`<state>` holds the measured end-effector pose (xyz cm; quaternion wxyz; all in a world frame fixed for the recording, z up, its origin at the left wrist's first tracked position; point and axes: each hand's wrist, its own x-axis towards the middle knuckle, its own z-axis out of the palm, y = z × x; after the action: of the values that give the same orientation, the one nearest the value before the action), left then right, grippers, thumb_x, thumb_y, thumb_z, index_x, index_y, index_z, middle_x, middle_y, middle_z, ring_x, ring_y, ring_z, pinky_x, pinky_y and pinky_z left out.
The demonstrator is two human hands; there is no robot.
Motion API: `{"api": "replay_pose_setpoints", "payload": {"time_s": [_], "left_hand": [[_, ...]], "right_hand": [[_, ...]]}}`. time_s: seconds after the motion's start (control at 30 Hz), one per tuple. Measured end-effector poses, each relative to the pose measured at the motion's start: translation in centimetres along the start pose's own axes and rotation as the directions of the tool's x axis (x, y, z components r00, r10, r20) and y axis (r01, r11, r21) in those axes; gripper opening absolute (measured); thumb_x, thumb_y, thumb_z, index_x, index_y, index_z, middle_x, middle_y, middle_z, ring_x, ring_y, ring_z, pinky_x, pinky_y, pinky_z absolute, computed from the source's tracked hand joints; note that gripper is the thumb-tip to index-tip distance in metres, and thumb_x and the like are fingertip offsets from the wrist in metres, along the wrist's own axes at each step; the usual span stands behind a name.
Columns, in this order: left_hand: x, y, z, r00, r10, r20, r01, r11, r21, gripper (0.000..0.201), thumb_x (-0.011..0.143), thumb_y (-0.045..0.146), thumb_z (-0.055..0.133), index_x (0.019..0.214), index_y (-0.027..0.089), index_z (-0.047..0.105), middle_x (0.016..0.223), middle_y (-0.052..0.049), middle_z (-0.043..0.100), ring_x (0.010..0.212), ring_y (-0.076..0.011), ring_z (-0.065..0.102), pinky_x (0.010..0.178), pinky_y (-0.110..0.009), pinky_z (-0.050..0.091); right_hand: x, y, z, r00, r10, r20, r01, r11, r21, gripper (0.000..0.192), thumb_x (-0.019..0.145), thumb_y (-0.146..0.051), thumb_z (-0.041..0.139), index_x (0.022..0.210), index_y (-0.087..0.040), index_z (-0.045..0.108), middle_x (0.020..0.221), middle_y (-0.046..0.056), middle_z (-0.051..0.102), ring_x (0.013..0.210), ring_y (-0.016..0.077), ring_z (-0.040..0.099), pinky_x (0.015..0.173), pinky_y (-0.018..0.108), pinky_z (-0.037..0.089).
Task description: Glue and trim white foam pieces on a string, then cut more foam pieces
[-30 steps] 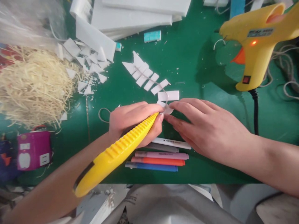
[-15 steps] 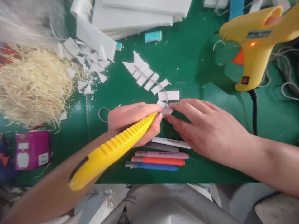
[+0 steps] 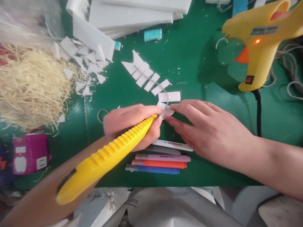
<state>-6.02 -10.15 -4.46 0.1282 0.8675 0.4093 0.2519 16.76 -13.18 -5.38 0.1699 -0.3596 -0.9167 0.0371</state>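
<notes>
Left hand [image 3: 130, 123] is wrapped tight around a yellow utility knife [image 3: 106, 157], fingers closed on its ridged handle, the blade end down at a small white foam piece [image 3: 165, 110] on the green desk [image 3: 194, 69]. The knife's butt runs back along the forearm, away from the foam piece. Right hand [image 3: 210, 132] lies flat and spread just beside that foam piece, fingers open, the fingertips [image 3: 171, 108] pressing on its edge to pin it down, gripping nothing. The foam piece sits right between the two hands, and a thin wire curves out of it to a row of white foam strips [image 3: 149, 78] laid out like rungs just beyond it. Nearer the person than the foam piece, partly under the hands, lie several marker pens [image 3: 161, 159] side by side: white, grey, pink, orange, blue. Well off from the foam piece, on the right hand's side, stands a yellow glue gun [image 3: 258, 41] with its little light glowing orange and a black cord trailing down. On the opposite side there's a heap of pale straw shreds [image 3: 33, 85], with white foam scraps [image 3: 82, 63] scattered along its edge, and a magenta box [image 3: 29, 153] close to the desk's near edge. Beyond the strips, stacked white foam boards [image 3: 132, 15].
</notes>
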Motion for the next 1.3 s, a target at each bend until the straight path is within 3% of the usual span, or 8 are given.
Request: {"api": "replay_pose_setpoints", "payload": {"time_s": [0.13,0.27,0.57,0.77,0.97,1.17,1.3], "left_hand": [[-0.1,-0.1,0.0,0.997,0.023,-0.070,-0.023,1.000,0.000,0.018,0.095,0.023,0.057,0.097,0.028,0.074,0.085,0.007,0.082,0.069,-0.0135,0.076,0.068,-0.023,0.063],[0.1,0.1,0.2,1.000,0.005,-0.003,-0.005,1.000,0.024,0.021,0.096,0.025,0.055,0.096,0.026,0.076,0.089,0.004,0.083,0.074,-0.0158,0.078,0.072,-0.023,0.064],[0.2,0.2,0.1,0.999,-0.014,0.034,0.013,0.999,0.034,0.023,0.097,0.026,0.055,0.100,0.023,0.078,0.092,0.000,0.083,0.076,-0.0166,0.079,0.075,-0.022,0.064],[-0.3,-0.6,1.2,0.995,0.037,-0.088,-0.035,0.999,0.030,0.022,0.097,0.031,0.057,0.098,0.027,0.078,0.086,0.002,0.082,0.068,-0.0158,0.076,0.066,-0.022,0.062],[-0.2,-0.8,1.4,0.995,0.060,-0.083,-0.058,0.998,0.021,0.022,0.098,0.032,0.057,0.098,0.028,0.078,0.084,0.002,0.081,0.068,-0.0162,0.075,0.066,-0.024,0.062],[0.4,0.3,0.3,0.996,-0.030,0.083,0.027,0.999,0.034,0.024,0.101,0.030,0.055,0.099,0.026,0.078,0.089,0.000,0.082,0.075,-0.0176,0.076,0.069,-0.026,0.062],[0.5,0.5,0.0,0.996,-0.021,0.088,0.019,1.000,0.019,0.023,0.101,0.028,0.055,0.100,0.024,0.078,0.088,-0.001,0.081,0.074,-0.0167,0.075,0.069,-0.025,0.061]], "right_hand": [[0.1,0.0,-0.1,1.000,0.006,0.015,-0.006,1.000,0.004,0.031,0.100,-0.007,0.048,0.117,-0.010,0.073,0.117,0.015,0.074,0.104,0.0241,0.069,0.087,0.039,0.060],[0.1,-0.1,-0.1,1.000,0.014,0.006,-0.014,1.000,-0.018,0.031,0.102,-0.009,0.046,0.118,-0.011,0.072,0.117,0.015,0.074,0.104,0.0236,0.069,0.088,0.039,0.060],[0.1,-0.3,0.2,1.000,0.014,-0.013,-0.015,0.999,-0.041,0.033,0.101,-0.007,0.045,0.118,-0.009,0.073,0.114,0.015,0.073,0.100,0.0228,0.068,0.089,0.038,0.059],[0.2,0.0,0.0,1.000,-0.013,0.023,0.015,0.996,-0.085,0.032,0.103,-0.011,0.045,0.117,-0.013,0.073,0.113,0.013,0.074,0.098,0.0219,0.067,0.087,0.036,0.058],[0.2,-0.1,0.2,1.000,-0.012,0.002,0.012,0.997,-0.070,0.031,0.102,-0.010,0.045,0.114,-0.011,0.074,0.110,0.014,0.073,0.097,0.0227,0.068,0.084,0.036,0.058],[0.2,-0.3,0.2,1.000,0.006,-0.022,-0.007,0.999,-0.046,0.031,0.101,-0.007,0.046,0.112,-0.009,0.075,0.107,0.016,0.073,0.096,0.0242,0.069,0.082,0.037,0.058],[0.2,-0.3,0.1,1.000,-0.002,0.000,0.002,0.998,-0.056,0.031,0.100,-0.006,0.046,0.113,-0.010,0.074,0.107,0.016,0.073,0.095,0.0248,0.069,0.080,0.037,0.057]]}}
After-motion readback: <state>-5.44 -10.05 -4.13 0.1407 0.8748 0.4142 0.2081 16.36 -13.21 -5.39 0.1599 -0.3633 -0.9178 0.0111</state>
